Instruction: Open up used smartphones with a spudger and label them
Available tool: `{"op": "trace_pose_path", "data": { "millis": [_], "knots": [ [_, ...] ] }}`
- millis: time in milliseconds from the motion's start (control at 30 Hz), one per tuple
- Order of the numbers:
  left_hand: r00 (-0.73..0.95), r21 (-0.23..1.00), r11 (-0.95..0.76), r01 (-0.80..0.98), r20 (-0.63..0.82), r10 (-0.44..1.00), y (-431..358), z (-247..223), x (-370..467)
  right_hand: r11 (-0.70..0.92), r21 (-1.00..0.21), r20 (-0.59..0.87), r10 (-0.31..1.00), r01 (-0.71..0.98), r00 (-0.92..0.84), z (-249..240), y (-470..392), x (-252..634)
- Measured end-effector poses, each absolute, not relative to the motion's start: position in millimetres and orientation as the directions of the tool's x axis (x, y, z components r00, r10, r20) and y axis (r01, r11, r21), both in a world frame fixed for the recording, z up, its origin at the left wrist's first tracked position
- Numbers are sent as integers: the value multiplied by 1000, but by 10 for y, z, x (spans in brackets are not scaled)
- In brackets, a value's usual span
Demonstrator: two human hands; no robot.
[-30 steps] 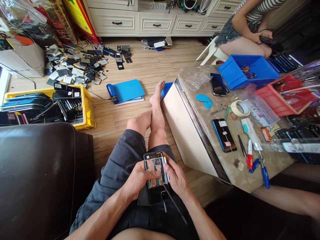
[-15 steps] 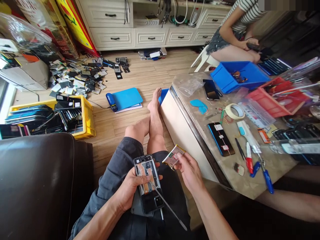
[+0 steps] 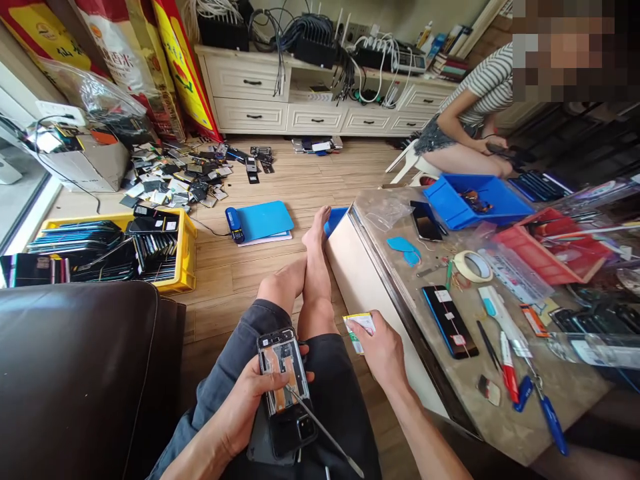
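Observation:
My left hand (image 3: 240, 403) is closed around an opened smartphone (image 3: 291, 430), held tilted over my lap. Orange flex strips and a bare battery bay show inside its frame, with the camera block at the lower end. Under my left thumb a thin metal pry tool (image 3: 330, 435) is pinned across the phone, its flat tip pointing down to the right. A dark grey flat panel (image 3: 261, 441) lies beneath the phone. My right hand (image 3: 383, 350) pinches a flat phone battery (image 3: 356, 337) with yellow edges, out beside my right knee, apart from the phone.
On the table at right lie a taped phone (image 3: 450, 323), masking tape (image 3: 473, 267), a red marker (image 3: 509, 373), blue-handled pliers (image 3: 553, 423), a blue bin (image 3: 475, 207) and a red bin (image 3: 550, 250). A yellow crate (image 3: 187, 263) of phones and a battery heap (image 3: 175, 175) stand left. Another person sits beyond.
My right hand has carried the battery away from the phone to the right, turning it. The phone stays in my left hand. The head view has tilted upward.

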State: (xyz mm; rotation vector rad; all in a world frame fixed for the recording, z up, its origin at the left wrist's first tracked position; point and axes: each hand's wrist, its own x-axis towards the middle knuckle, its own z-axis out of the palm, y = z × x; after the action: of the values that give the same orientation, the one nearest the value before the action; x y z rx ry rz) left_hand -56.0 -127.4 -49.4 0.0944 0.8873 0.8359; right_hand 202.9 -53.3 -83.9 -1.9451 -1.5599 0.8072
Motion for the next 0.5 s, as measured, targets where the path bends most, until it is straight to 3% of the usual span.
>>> {"op": "trace_pose_path", "data": {
  "millis": [167, 500],
  "knots": [
    [339, 371, 675, -637, -652, 678, -1240, -514, -565, 30, -453, -41, 998, 891, -55, -1012, -882, 2034],
    [359, 322, 653, -685, -631, 688, -1183, -559, -580, 270, -157, -8, 962, 950, -275, -1083, -1187, 1883]
  ]
}}
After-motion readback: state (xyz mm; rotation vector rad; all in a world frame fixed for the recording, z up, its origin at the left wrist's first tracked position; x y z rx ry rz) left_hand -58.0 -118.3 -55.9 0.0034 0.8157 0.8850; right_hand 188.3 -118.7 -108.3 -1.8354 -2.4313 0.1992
